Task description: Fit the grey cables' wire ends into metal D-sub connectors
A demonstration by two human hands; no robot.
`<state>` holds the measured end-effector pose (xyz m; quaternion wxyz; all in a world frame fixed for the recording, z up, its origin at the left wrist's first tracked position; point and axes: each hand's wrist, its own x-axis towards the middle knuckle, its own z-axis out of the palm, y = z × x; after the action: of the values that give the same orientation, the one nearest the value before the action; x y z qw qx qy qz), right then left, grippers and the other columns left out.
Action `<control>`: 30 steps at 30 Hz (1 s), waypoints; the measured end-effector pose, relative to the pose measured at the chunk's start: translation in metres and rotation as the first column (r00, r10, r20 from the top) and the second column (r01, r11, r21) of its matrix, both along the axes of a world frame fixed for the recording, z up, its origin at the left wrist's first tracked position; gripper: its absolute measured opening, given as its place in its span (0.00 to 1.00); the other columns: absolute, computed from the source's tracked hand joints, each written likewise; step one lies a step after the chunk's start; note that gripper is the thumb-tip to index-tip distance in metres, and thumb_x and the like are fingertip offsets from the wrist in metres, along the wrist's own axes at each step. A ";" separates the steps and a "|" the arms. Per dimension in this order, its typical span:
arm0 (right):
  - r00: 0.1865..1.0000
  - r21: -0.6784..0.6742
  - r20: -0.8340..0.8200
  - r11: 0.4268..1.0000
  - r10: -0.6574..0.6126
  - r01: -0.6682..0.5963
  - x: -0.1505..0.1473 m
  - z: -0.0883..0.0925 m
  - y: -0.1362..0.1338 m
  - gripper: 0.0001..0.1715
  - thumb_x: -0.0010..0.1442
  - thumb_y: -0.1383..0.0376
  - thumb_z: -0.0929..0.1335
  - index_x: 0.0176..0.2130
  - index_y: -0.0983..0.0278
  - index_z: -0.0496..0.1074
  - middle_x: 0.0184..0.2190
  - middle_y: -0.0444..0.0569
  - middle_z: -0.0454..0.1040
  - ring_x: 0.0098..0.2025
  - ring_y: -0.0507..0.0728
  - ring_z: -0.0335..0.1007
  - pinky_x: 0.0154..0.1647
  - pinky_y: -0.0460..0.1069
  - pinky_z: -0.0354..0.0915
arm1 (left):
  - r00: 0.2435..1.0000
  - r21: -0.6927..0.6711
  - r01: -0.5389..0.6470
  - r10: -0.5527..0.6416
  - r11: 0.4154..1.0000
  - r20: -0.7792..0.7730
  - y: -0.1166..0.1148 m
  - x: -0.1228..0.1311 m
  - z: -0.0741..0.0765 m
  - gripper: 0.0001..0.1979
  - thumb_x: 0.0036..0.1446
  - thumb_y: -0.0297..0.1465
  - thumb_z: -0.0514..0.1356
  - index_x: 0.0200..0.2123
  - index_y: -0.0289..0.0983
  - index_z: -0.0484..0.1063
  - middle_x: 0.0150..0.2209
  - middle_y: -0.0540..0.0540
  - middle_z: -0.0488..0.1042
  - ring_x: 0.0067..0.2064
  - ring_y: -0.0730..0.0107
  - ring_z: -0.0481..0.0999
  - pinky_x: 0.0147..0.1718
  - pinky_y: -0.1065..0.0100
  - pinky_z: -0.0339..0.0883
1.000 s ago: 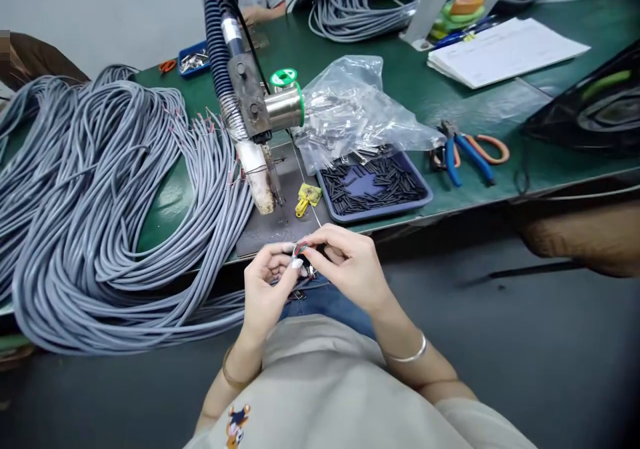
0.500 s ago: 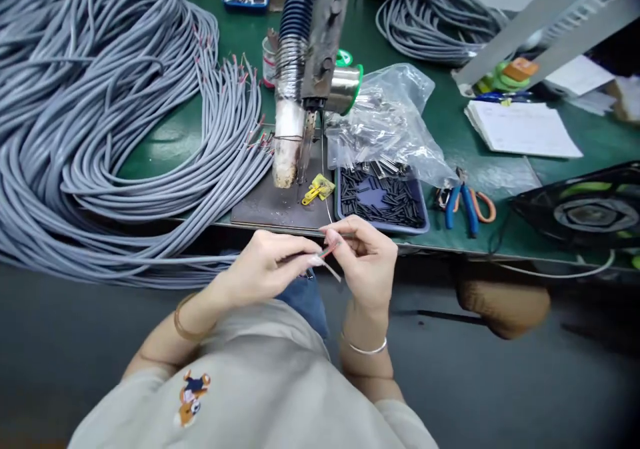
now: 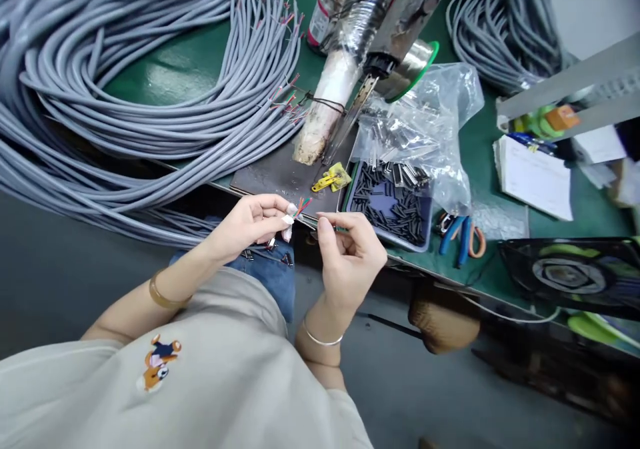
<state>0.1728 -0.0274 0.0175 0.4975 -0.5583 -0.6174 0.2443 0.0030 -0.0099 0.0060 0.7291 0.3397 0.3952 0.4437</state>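
My left hand (image 3: 250,222) is closed, its thumb and fingers pinching coloured wires (image 3: 303,205), red and green among them, whose ends fan out just past the fingertips. Facing it, my right hand (image 3: 353,246) is closed too, with thumb and forefinger pressed on a thin pale strand (image 3: 309,220) that reaches toward the wires. What exactly this strand is, I cannot make out. Both hands are in front of the bench edge, over my lap. Small dark-and-metal pieces (image 3: 287,260) lie on my jeans below the left hand.
Grey cables (image 3: 200,149) with stripped ends spread across the left. A soldering fixture (image 3: 325,109) leans over a dark board (image 3: 280,172) with a yellow clip (image 3: 327,181). At right are a blue tray (image 3: 426,232) of black sleeves, a plastic bag (image 3: 450,142), pliers (image 3: 463,239) and papers (image 3: 535,176).
The view has turned and moved closer to the bench. The hands have drawn slightly apart; the coloured wires, earlier at the right fingertips, now stick out from the left fingertips.
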 end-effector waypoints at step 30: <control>0.991 -0.138 -0.073 0.983 0.113 -0.123 0.010 -0.011 0.014 0.10 0.61 0.59 0.73 0.31 0.63 0.76 0.29 0.44 0.70 0.27 0.49 0.59 0.24 0.46 0.54 | 0.954 0.294 -0.074 0.154 0.953 -0.257 -0.007 0.013 -0.001 0.04 0.51 0.27 0.66 0.32 0.33 0.75 0.27 0.50 0.74 0.27 0.78 0.71 0.27 0.76 0.66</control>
<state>0.1830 -0.0138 0.0064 0.4610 -0.5464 -0.6139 0.3348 0.0161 -0.0171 0.0051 0.5838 0.4750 0.4452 0.4851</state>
